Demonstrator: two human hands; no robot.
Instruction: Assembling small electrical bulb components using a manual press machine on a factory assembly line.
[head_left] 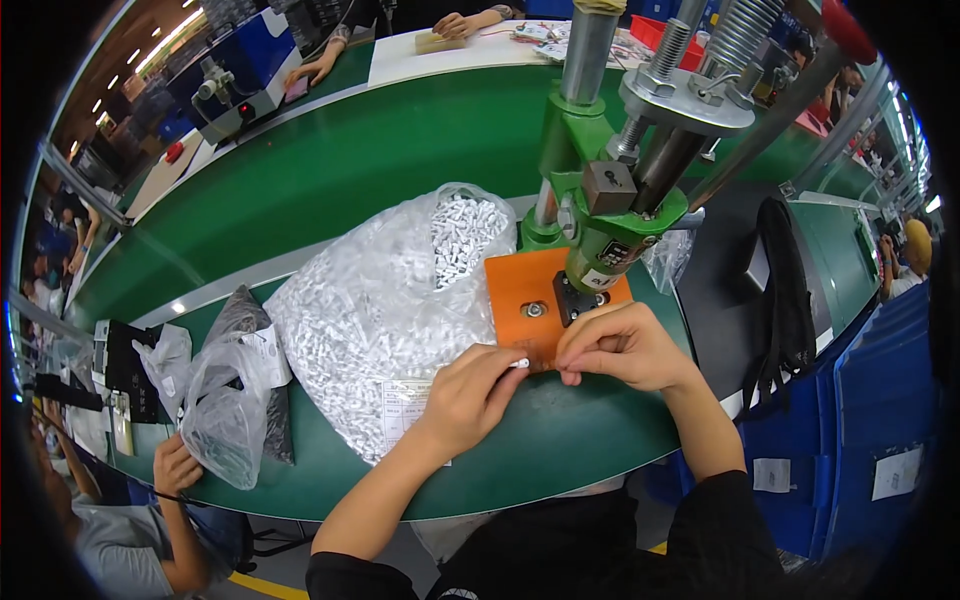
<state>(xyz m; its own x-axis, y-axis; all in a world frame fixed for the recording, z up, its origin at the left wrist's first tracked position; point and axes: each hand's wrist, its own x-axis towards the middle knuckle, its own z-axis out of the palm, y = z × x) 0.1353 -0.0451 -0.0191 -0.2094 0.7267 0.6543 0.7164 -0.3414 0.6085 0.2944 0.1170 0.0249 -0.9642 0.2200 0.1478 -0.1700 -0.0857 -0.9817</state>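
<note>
My left hand [468, 398] is closed in a pinch on a small white plastic part [520, 364], just in front of an orange base plate [512, 300]. Close by on the right, my right hand [632, 347] has its thumb and fingers pressed together at the plate's front edge. Whatever sits in that pinch is too small or hidden to make out. Above the plate stands a green hand press [600, 235], with a black fixture [572, 300] under its head, partly covered by my right hand. Left of the plate lies a big clear bag [370, 290] full of small white parts [465, 235].
A dark bag [278, 400] and a crumpled clear bag [222, 410] lie to the left, beside another person's hand [175, 466]. Behind runs a green conveyor belt [330, 160]; across it are a co-worker's hands [455, 27]. Blue bins [880, 400] and a black strapped bag [775, 290] are right.
</note>
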